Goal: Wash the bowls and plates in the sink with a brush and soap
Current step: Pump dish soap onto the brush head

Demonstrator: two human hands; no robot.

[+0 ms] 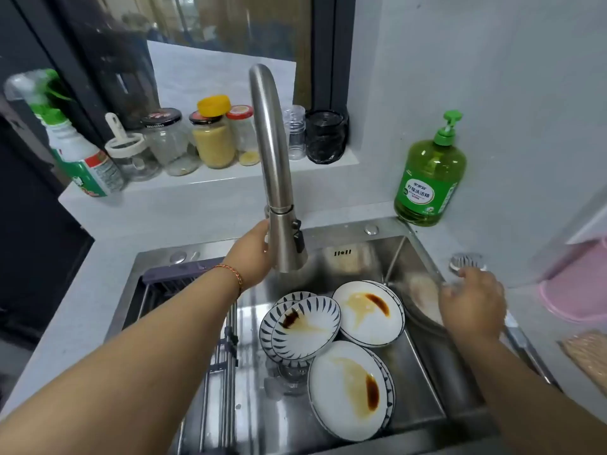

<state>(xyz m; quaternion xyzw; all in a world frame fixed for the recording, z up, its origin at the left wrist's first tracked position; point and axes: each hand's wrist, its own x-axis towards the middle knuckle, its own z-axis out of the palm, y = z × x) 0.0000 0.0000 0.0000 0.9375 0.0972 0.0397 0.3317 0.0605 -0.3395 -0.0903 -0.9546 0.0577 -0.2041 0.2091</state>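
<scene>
Several white dishes with blue leaf rims lie in the steel sink (pixel 348 233): small stacked bowls (pixel 305 326), a sauce-stained plate (pixel 369 315) behind them and another stained plate (pixel 345 389) in front. A green soap bottle (pixel 430 178) stands on the counter at the sink's back right corner. The brush (pixel 466 261), with a round head, lies on the counter right of the sink. My left hand (pixel 254 254) reaches behind the tap's spray head (pixel 289 244), thumb and fingers curled round the mostly hidden handle. My right hand (pixel 473 303) is blurred, fingers loosely spread just below the brush, holding nothing.
A metal pan (pixel 423 303) leans on the sink's right wall. A clear glass (pixel 292 376) sits under the bowls. A drain rack (pixel 184 280) spans the sink's left side. Jars (pixel 213 139) and a spray bottle (pixel 82 152) line the window ledge. A pink basin (pixel 578 290) sits at the right.
</scene>
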